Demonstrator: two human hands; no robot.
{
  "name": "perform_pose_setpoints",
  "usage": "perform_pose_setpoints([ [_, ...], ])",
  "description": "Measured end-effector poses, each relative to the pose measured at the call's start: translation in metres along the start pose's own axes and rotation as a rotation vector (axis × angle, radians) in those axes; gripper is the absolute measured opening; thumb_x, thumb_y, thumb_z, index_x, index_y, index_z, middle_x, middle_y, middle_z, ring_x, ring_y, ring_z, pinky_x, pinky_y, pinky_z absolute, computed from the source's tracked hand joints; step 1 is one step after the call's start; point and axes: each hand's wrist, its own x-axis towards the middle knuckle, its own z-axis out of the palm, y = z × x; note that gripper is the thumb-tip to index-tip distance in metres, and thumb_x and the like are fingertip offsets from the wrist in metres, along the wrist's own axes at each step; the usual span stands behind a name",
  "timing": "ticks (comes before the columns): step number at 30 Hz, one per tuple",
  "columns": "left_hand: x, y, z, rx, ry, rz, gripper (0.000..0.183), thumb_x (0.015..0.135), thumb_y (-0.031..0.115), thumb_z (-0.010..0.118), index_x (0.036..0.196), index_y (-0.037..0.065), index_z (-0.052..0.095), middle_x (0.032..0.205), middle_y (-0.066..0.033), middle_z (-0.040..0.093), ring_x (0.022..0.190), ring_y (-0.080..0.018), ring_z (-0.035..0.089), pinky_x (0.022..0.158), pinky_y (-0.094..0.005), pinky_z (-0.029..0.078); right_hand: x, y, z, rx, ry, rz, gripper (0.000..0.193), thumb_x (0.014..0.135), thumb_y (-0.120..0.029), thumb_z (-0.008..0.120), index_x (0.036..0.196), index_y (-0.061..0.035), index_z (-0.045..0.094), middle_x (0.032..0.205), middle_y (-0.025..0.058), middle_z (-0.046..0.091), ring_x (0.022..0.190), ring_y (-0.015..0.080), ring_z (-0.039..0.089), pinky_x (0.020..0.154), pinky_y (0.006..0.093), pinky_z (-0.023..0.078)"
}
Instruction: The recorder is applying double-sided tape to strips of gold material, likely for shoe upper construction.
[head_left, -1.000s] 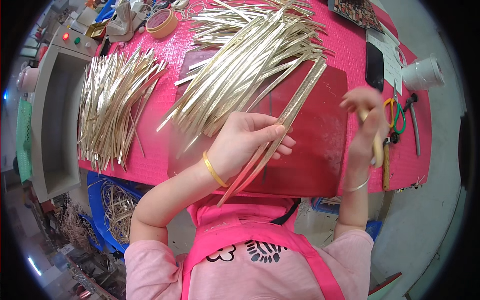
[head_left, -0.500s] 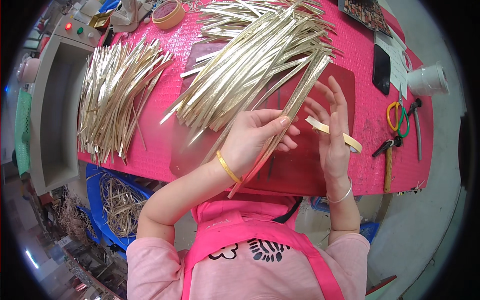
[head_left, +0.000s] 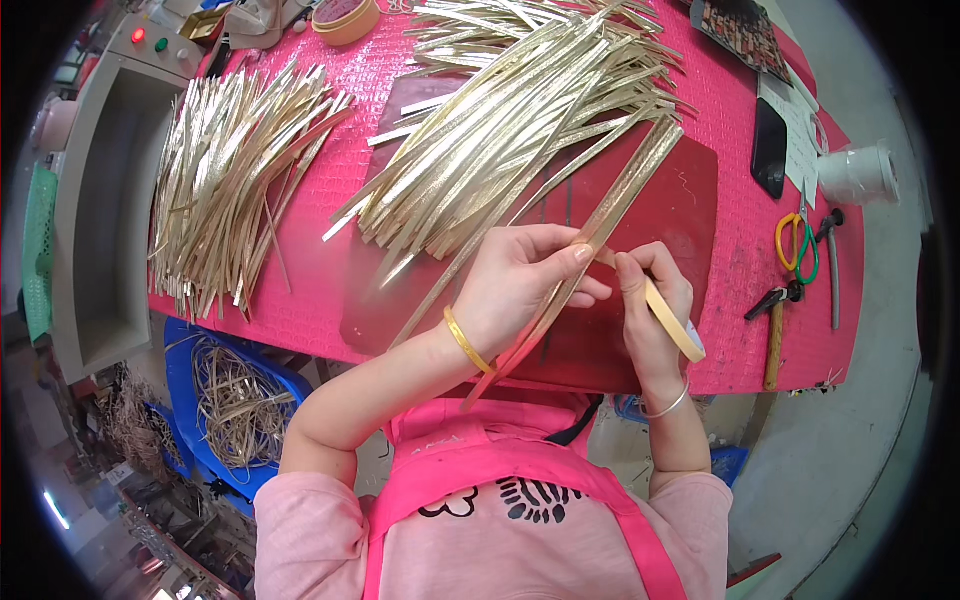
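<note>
My left hand (head_left: 530,275) pinches a small bundle of gold strips (head_left: 640,165) between thumb and fingers. The bundle runs slantwise, its far end toward the big pile and its near end hanging by my wrist. Close beside it, my right hand (head_left: 655,305) is closed, thumb against forefinger, with a roll of cream tape (head_left: 675,322) in its grip. A short piece of tape seems to reach from the right thumb to the bundle. Beyond my hands, a large pile of gold strips (head_left: 500,130) lies on a dark red mat (head_left: 620,350).
Another heap of gold strips (head_left: 235,190) lies at left, beside a grey box-shaped machine (head_left: 110,210). At right are a black phone (head_left: 768,145), scissors (head_left: 803,245), a hammer (head_left: 775,345) and a white spool (head_left: 860,175). A blue bin (head_left: 185,385) holds tangled strips.
My right hand has gone from spread fingers to a closed grip and come in against the bundle, bringing the tape roll along. My left hand keeps its pinch on the strips.
</note>
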Motion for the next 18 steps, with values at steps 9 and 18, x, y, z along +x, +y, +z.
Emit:
perform_pose_setpoints([
  [9,0.003,-0.007,-0.008,0.0,0.026,0.071,0.024,0.082,0.011,0.048,0.099,-0.007,0.05,0.08,-0.0119,0.058,0.066,-0.0152,0.058,0.059,-0.0228,0.048,0.014,-0.015,0.006,0.438,-0.157,0.062,0.012,0.08,-0.01,0.053,0.072,-0.0021,0.051,0.062,-0.0041,0.048,0.057,-0.0003,0.041,0.049,0.0141,0.032],
  [18,-0.001,-0.007,-0.004,-0.014,0.035,0.14,0.023,0.084,0.008,0.044,0.1,-0.007,0.05,0.082,-0.0098,0.058,0.067,-0.0121,0.057,0.06,-0.0208,0.047,0.02,-0.015,0.017,0.474,-0.193,0.158,0.015,0.079,-0.012,0.054,0.069,-0.0017,0.05,0.059,-0.0031,0.049,0.055,-0.0001,0.042,0.046,0.0147,0.032],
])
